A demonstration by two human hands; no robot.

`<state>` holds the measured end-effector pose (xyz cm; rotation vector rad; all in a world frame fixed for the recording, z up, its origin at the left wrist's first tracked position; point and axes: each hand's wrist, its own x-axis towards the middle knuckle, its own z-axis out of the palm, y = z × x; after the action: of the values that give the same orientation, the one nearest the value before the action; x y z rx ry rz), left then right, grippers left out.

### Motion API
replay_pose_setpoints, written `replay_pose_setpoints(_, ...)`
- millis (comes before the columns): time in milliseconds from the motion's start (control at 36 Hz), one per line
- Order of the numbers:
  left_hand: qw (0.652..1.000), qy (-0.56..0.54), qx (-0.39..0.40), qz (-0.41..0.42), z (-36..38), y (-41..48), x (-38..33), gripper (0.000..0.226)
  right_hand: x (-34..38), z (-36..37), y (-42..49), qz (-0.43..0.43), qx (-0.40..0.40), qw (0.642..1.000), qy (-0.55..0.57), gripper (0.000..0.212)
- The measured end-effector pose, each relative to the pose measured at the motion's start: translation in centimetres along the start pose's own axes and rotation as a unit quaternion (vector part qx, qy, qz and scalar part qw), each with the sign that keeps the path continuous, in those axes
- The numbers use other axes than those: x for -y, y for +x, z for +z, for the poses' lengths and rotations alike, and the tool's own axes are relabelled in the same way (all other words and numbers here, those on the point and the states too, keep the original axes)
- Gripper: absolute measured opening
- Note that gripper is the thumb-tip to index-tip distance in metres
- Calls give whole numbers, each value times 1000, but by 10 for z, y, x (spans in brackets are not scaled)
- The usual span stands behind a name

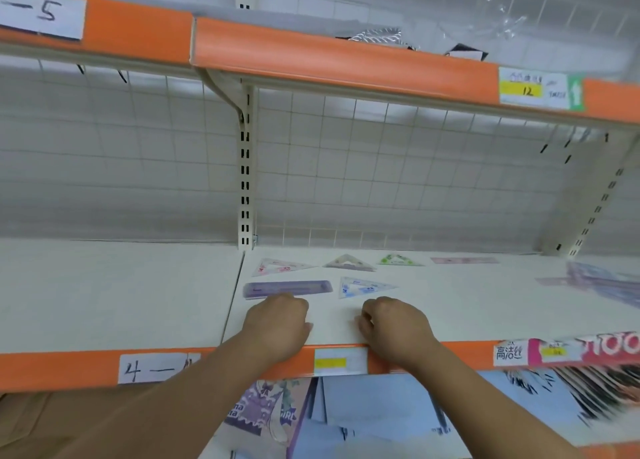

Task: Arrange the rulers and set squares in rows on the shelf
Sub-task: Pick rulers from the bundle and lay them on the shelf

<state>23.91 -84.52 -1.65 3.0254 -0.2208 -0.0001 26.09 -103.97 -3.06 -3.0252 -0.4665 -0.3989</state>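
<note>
shelf [467,313] with purple ruler [287,288]

light: bright, even, soft shadows | focus: soft overall, right edge motion-blurred | lens: wide-angle bowing at edges

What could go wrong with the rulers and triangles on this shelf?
The left hand is right at the near edge of the purple ruler, so a small bump could push it crooked. The right hand is close to the blue set square and might knock it out of line. The jumbled pile at the right end of the shelf could slide apart when one piece is pulled out.
</note>
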Motion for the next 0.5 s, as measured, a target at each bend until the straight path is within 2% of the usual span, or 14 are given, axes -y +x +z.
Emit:
replay_pose_setpoints(222, 1000, 5, -5, 22, -4, 11, -35, 34, -33, -8, -9, 24, -5, 1000, -1, 31)
replay_pose_setpoints(500, 999, 6, 0, 38, 0, 31, -127, 34, -119, -23, -32, 44, -10, 999, -1, 30)
